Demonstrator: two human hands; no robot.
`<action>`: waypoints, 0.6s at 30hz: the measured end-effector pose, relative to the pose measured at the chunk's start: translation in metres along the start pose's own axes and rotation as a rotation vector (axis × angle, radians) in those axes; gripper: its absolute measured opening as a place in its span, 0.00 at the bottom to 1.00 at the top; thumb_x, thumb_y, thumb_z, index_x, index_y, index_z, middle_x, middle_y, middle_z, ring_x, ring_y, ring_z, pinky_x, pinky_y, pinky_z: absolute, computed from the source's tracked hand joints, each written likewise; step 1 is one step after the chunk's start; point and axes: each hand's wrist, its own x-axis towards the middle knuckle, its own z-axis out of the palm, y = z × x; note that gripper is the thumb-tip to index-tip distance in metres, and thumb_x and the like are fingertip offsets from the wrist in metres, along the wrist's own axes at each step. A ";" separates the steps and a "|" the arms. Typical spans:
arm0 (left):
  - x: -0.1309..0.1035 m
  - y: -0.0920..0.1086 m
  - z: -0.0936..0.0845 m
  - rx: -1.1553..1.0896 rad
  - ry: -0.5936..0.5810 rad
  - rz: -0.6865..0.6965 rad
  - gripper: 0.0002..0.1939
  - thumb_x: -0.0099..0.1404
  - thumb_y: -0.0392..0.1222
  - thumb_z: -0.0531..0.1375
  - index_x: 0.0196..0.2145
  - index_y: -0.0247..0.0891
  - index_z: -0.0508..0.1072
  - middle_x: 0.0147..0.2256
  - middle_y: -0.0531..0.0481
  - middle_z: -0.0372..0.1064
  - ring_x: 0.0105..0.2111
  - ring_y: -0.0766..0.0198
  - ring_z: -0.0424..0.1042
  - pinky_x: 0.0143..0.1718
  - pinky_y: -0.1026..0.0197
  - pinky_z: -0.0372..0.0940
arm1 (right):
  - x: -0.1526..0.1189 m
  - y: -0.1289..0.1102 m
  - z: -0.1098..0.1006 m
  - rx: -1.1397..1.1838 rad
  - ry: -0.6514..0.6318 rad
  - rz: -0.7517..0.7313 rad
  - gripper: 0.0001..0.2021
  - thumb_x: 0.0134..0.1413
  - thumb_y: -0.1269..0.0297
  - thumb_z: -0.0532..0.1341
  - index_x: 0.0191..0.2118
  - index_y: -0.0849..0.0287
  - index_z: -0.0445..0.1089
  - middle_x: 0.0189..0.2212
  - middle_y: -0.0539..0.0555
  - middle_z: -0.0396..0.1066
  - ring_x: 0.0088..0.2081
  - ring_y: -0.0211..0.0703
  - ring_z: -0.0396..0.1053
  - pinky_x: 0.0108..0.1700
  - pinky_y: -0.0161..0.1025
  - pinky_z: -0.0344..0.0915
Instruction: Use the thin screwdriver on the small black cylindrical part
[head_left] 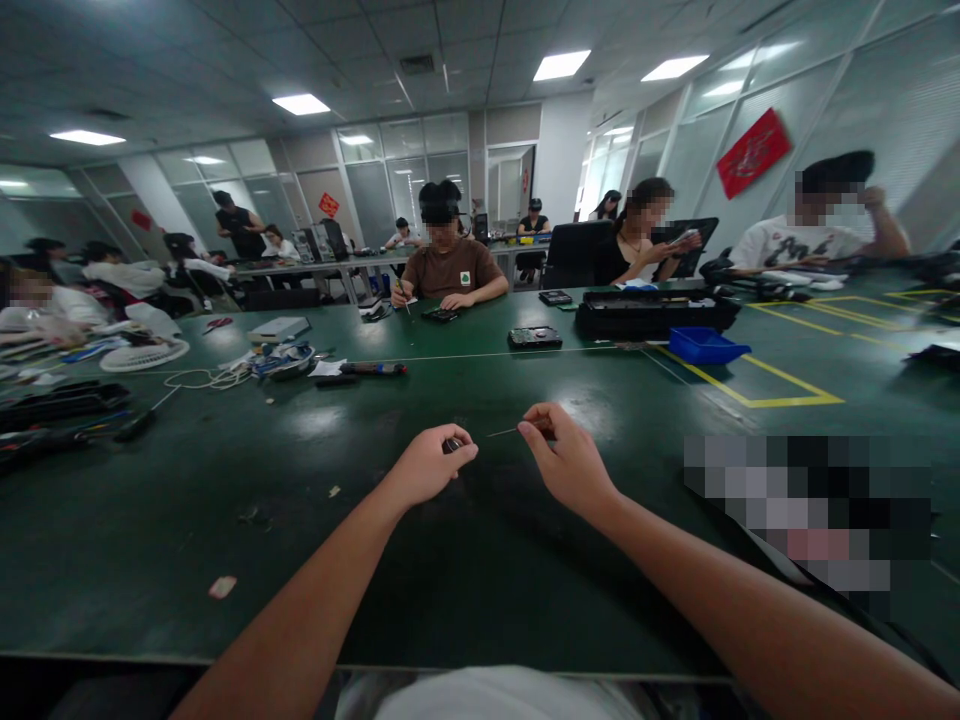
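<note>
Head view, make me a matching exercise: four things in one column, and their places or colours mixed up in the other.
1. Thin tool
2. Small dark object
3. Bin
4. Wall banner

A. Red
B. In the left hand
C. Blue
D. In the right hand

Pairs: 1-D, 2-B, 3-C, 4-A
</note>
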 end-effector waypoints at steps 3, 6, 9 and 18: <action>-0.005 0.009 -0.012 -0.294 -0.003 -0.033 0.16 0.62 0.50 0.59 0.42 0.38 0.73 0.36 0.48 0.73 0.24 0.69 0.66 0.24 0.66 0.57 | 0.000 -0.002 -0.001 0.001 -0.008 0.008 0.06 0.63 0.60 0.55 0.40 0.56 0.65 0.33 0.54 0.74 0.35 0.47 0.73 0.38 0.44 0.67; -0.010 0.010 -0.034 -0.623 0.043 -0.099 0.16 0.62 0.47 0.59 0.45 0.38 0.73 0.35 0.47 0.71 0.24 0.69 0.64 0.19 0.69 0.50 | 0.000 -0.003 -0.002 0.000 -0.018 0.015 0.06 0.63 0.61 0.55 0.40 0.56 0.65 0.33 0.54 0.74 0.35 0.47 0.73 0.38 0.43 0.67; -0.014 -0.006 -0.068 -0.920 0.177 -0.140 0.11 0.62 0.42 0.59 0.42 0.38 0.73 0.33 0.49 0.67 0.24 0.69 0.63 0.19 0.69 0.53 | 0.000 -0.001 -0.002 -0.001 -0.017 0.018 0.06 0.63 0.61 0.55 0.40 0.56 0.65 0.34 0.54 0.74 0.36 0.46 0.73 0.37 0.43 0.66; -0.048 -0.104 -0.197 -1.166 0.863 -0.245 0.07 0.63 0.32 0.49 0.33 0.34 0.66 0.26 0.51 0.59 0.20 0.68 0.59 0.17 0.66 0.51 | 0.001 0.007 0.003 -0.020 -0.023 0.018 0.06 0.62 0.61 0.56 0.40 0.55 0.66 0.32 0.53 0.73 0.34 0.46 0.72 0.35 0.41 0.65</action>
